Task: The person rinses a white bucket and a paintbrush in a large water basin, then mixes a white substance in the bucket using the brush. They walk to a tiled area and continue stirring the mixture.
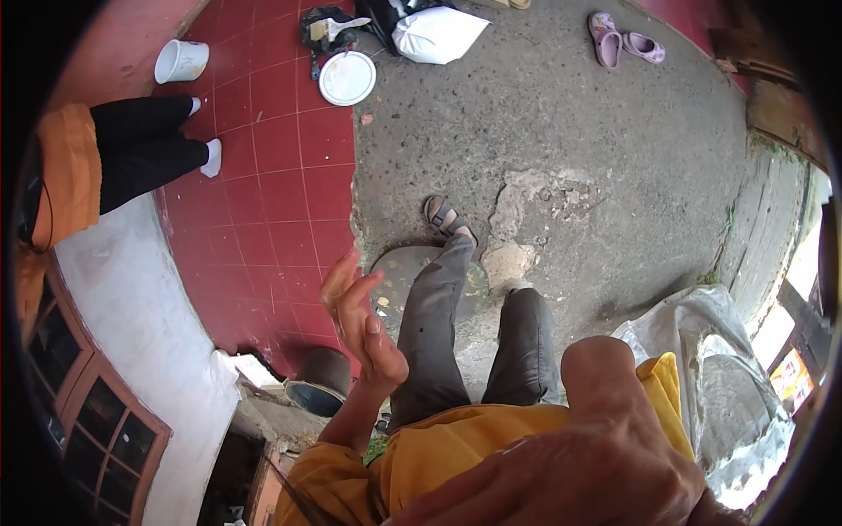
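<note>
Progress, as judged: a pause, with implements laid down and no operation under way at either hand; completed and outstanding portions could not be separated. Entries, left to right: one co-worker in an orange top [72, 175] and black trousers, standing at the far left; one white tub [182, 61], its outside marked, on the red tiles [281, 188] by the wall; one dark bucket [324, 368], near left, the thing nearest the left hand [372, 340], no contact showing; one paintbrush [330, 28], far, resting on crumpled black plastic, not held; one round white lid [347, 79], lying flat just beside it, well apart from the tub; one white bag [438, 36], far, on the concrete; one pair of lilac clogs [607, 40], far right; one heap of grey plastic sheeting [693, 316], near right, the thing nearest the right hand [596, 469]. Pose: left forearm raised ahead of the body, hand upright, fingers loosely curled and parted, nothing between them; right arm bent sharply, hand lifted close to the viewpoint, its back showing, fingers running out at the lower edge, so their closure, and any held item, could not be told.
</note>
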Demonstrator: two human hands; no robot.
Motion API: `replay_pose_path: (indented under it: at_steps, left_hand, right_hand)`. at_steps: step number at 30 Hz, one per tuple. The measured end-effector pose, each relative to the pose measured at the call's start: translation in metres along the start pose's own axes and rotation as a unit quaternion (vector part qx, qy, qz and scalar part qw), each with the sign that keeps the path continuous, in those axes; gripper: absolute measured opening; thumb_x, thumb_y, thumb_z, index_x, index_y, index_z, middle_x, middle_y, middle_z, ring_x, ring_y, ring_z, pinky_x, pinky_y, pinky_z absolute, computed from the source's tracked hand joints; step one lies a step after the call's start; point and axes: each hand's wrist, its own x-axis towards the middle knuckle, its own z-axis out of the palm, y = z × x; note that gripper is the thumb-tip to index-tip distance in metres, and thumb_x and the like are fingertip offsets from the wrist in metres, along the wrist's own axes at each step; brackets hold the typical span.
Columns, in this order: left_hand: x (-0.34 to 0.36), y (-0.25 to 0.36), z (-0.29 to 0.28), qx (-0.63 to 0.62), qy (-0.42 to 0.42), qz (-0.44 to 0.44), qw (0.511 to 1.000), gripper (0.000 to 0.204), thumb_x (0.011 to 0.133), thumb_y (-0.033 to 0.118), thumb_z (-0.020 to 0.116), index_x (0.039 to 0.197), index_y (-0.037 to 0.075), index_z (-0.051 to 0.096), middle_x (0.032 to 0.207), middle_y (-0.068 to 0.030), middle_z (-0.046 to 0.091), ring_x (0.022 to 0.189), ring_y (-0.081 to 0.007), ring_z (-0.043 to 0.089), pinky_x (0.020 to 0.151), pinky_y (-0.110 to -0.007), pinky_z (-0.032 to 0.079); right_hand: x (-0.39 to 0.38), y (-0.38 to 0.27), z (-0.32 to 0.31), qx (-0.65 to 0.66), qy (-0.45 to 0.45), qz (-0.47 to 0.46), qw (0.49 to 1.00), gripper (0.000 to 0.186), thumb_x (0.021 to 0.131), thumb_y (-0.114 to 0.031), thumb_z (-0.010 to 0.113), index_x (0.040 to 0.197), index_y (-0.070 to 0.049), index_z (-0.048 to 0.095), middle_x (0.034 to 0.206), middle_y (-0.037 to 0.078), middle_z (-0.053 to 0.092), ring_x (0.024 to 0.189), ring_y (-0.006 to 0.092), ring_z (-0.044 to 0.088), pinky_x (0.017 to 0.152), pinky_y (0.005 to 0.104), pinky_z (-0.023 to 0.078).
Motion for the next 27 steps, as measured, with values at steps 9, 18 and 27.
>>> replay_pose_path:
  at_steps: [9,18,27]
  left_hand:
    - [0.085,-0.044,-0.002,-0.097,0.078,-0.162,0.979,0.022,0.087,0.011,0.037,0.078,-0.001,0.052,0.084,-0.0110,0.052,0.082,-0.0159,0.046,0.097,-0.038,0.033]
    - [0.173,-0.167,0.011,0.051,0.243,-0.281,0.927,0.034,0.085,0.001,0.054,0.061,0.006,0.031,0.059,0.0039,0.028,0.055,-0.0050,0.020,0.048,-0.023,0.020]
    - [0.221,-0.257,0.131,-0.061,0.256,-0.355,0.897,0.006,0.086,0.003,0.053,0.086,0.000,0.048,0.081,-0.0079,0.052,0.070,-0.0167,0.051,0.070,-0.028,0.044]
  right_hand:
    - [0.099,0.064,0.057,0.154,-0.548,0.016,0.822,0.075,0.090,-0.056,0.015,0.081,-0.001,0.065,0.069,0.015,0.061,0.064,0.0240,0.060,0.084,0.0354,0.033]
    - [0.223,0.357,-0.027,-0.132,-0.440,0.511,0.726,0.022,0.082,-0.027,0.062,0.075,-0.007,0.057,0.055,0.002,0.049,0.054,0.0169,0.053,0.055,0.0305,0.043]
    - [0.406,0.525,-0.003,-0.551,-0.410,0.121,0.716,0.015,0.075,-0.018,0.064,0.075,-0.004,0.059,0.073,0.013,0.064,0.070,0.0282,0.064,0.063,0.0363,0.049]
